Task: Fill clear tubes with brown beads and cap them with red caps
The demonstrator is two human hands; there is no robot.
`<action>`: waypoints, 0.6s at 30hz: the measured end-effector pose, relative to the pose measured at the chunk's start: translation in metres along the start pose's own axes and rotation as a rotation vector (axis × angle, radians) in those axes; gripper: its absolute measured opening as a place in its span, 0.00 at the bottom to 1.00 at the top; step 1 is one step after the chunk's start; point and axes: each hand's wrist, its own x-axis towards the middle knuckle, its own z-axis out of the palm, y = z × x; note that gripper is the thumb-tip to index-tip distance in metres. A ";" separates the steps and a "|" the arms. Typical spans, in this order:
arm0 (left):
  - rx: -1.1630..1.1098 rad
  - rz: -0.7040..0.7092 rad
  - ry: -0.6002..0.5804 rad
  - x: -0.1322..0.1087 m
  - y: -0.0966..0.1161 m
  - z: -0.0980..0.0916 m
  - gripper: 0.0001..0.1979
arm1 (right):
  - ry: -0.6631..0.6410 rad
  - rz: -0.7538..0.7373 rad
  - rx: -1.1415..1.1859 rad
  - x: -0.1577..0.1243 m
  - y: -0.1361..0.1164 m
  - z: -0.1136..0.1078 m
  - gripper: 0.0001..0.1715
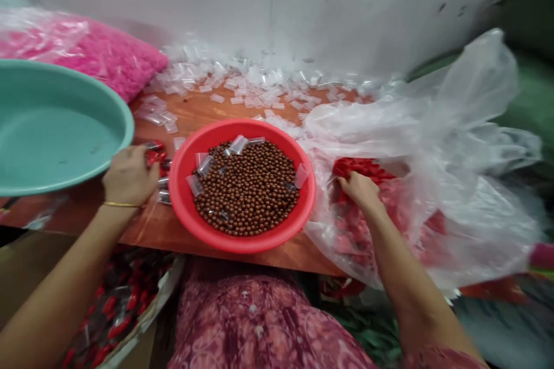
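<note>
my left hand [128, 176], left of the frame's centre, has its fingers bent over, with the thumb a little apart from them. the fingertips are at some small dark tubes with red ends [156, 157], just beside the red bowl; they are partly hidden, so i cannot tell if i grip one or only touch it. my right hand [361, 189], right of the centre, reaches into the opening of a clear plastic bag [381, 118]. its fingers are bent inward, with the tips at the red pieces [367, 167] there; i cannot tell if they are closed on one.

the red bowl [242, 244] stands in the middle of the frame, full of round brown beads [249, 190], with some clear tubes lying on top. more empty tubes [270, 92] spread along the wall, at upper centre. the green basin [56, 121], at the left edge, shows a plain inner side.
</note>
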 end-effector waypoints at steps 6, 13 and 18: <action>-0.108 0.458 -0.035 0.016 0.078 -0.009 0.14 | -0.125 -0.094 -0.108 0.007 0.015 -0.001 0.21; 0.041 0.957 -0.262 0.085 0.126 0.023 0.17 | -0.053 -0.074 -0.116 -0.008 0.002 0.001 0.25; 0.060 1.105 -0.314 0.103 0.135 0.034 0.13 | -0.007 -0.008 -0.040 -0.012 0.001 -0.001 0.21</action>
